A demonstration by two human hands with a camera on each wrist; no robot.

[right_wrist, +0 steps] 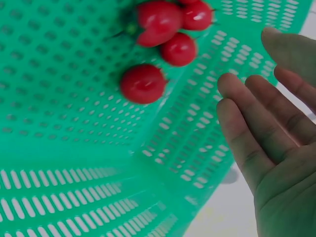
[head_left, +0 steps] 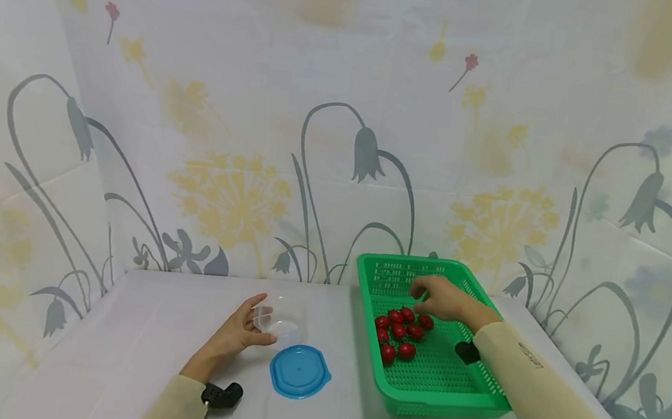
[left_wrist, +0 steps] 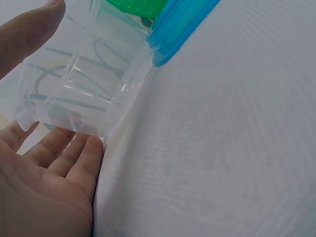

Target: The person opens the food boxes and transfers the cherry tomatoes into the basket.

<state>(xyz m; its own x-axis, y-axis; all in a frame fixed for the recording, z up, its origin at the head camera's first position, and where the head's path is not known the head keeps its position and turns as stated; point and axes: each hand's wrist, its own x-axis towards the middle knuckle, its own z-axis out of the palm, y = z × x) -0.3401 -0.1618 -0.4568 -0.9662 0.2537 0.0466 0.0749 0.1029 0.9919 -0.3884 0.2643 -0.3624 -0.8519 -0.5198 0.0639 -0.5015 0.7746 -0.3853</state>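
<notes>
A clear plastic container (head_left: 282, 322) stands on the white table, also seen close up in the left wrist view. My left hand (head_left: 244, 327) lies around its left side, thumb in front and fingers toward the back. The fingers (left_wrist: 81, 160) are nearly straight against or close beside the container; firm contact cannot be told. A blue lid (head_left: 299, 371) lies flat just in front of the container. My right hand (head_left: 440, 299) is over the green basket (head_left: 438, 401), fingers apart from the small red tomatoes (head_left: 398, 330) and holding nothing. Several tomatoes lie at the basket's left side.
The basket has raised, slotted walls and stands at the right of the table (head_left: 127, 345). A flower-printed cloth backdrop (head_left: 352, 66) rises behind the table and along both sides. Each wrist carries a small black camera (head_left: 221, 395).
</notes>
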